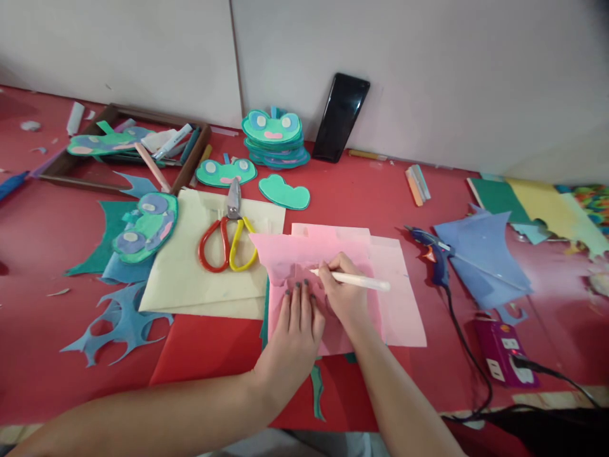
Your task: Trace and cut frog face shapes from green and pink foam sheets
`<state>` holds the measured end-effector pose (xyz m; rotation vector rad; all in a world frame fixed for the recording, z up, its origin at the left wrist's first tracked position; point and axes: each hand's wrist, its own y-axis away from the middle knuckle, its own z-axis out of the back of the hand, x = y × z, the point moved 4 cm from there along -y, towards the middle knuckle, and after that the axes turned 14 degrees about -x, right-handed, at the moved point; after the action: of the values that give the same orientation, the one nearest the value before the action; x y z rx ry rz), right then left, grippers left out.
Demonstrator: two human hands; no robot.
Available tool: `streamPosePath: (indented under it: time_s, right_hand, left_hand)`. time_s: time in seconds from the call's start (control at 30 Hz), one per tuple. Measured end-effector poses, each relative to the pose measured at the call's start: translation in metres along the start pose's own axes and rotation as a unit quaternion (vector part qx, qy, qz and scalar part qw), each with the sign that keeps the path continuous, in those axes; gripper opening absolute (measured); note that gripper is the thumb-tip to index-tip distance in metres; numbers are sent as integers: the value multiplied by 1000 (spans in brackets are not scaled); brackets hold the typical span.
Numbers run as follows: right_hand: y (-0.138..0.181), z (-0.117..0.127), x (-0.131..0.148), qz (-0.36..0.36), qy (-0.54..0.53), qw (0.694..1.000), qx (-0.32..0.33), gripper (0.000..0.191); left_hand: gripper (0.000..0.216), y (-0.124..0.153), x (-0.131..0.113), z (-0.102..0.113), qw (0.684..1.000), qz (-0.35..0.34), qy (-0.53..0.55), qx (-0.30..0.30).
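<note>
A pink felt sheet [399, 298] lies on the red table [361, 190] in front of me. My left hand [295, 324] rests flat on it, fingers stretched out and pressing it down. Just to its right, my right hand [342, 289] pinches a white pen [361, 280], whose tip touches the pink sheet near my left fingertips. Red and yellow scissors [228, 241] lie on a cream sheet [185, 273] to the left of the pink sheet.
A stack of green frog-face felt pieces [273, 136] and a black phone [340, 117] stand by the wall. A wooden tray [114, 114] with markers sits at back left. A blue glue gun [435, 257], blue felt [485, 257] and a purple power strip [507, 352] lie at right.
</note>
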<state>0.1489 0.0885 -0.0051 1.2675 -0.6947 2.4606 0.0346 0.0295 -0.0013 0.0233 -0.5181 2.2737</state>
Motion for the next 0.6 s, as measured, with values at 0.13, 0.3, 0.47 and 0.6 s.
streamPosePath:
  time_s: [0.13,0.3,0.47,0.6]
  right_hand:
    - [-1,0,1,1,-1,1000,2,24]
    - [-1,1,-1,-25,-40,999,-7,24]
    - [-1,2,0,-28,-33,999,1,25]
    - [-1,0,2,-31,-32,999,23,26]
  left_hand:
    - [36,1,0,0,1000,-1,2,0]
    - [36,1,0,0,1000,0,2,-6]
    - [36,1,-1,0,1000,2,5,-2]
    - [35,0,0,0,1000,3,5,-9]
